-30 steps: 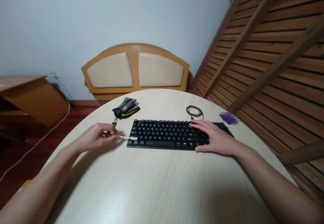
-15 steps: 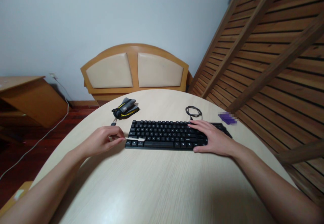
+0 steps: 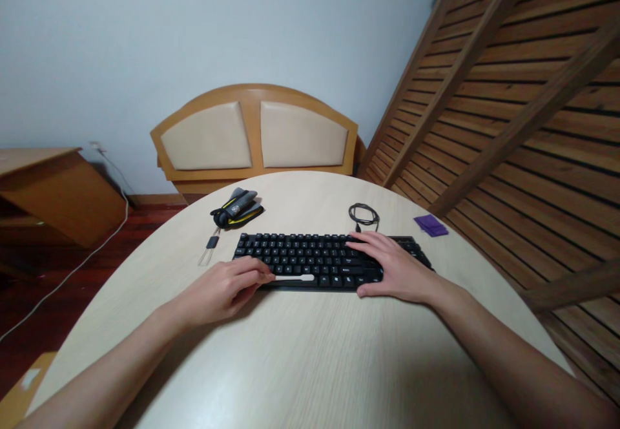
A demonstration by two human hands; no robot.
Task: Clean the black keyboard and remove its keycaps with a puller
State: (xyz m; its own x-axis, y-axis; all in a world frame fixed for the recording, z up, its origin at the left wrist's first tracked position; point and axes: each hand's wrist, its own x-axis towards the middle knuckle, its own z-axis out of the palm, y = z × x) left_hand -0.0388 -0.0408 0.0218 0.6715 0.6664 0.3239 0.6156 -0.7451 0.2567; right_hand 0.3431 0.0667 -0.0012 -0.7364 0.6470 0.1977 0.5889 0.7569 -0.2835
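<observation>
A black keyboard (image 3: pixel 295 251) with white key legends lies across the round table. Pinched between the thumb and fingers of my left hand (image 3: pixel 232 287) is a slim white swab-like stick (image 3: pixel 295 278). Its thicker, rounded end points right and lies over the space bar along the front row. My right hand (image 3: pixel 397 267) spans the right part of the keyboard and grips it, with the thumb at the front edge and the fingers stretched to the back edge. Keys beneath both hands are hidden.
Behind the keyboard, a folded grey, black and yellow bundle (image 3: pixel 237 209) with a looped cord (image 3: pixel 209 248) lies at left. A coiled black cable (image 3: pixel 364 214) sits behind my right hand, and a purple cloth-like piece (image 3: pixel 431 225) farther right. Slatted wood (image 3: pixel 508 145) leans beside the table (image 3: pixel 300 364).
My left hand has slid right along the front of the keyboard with the stick, from the left-hand keys to the space bar. My right hand keeps its place on the keyboard.
</observation>
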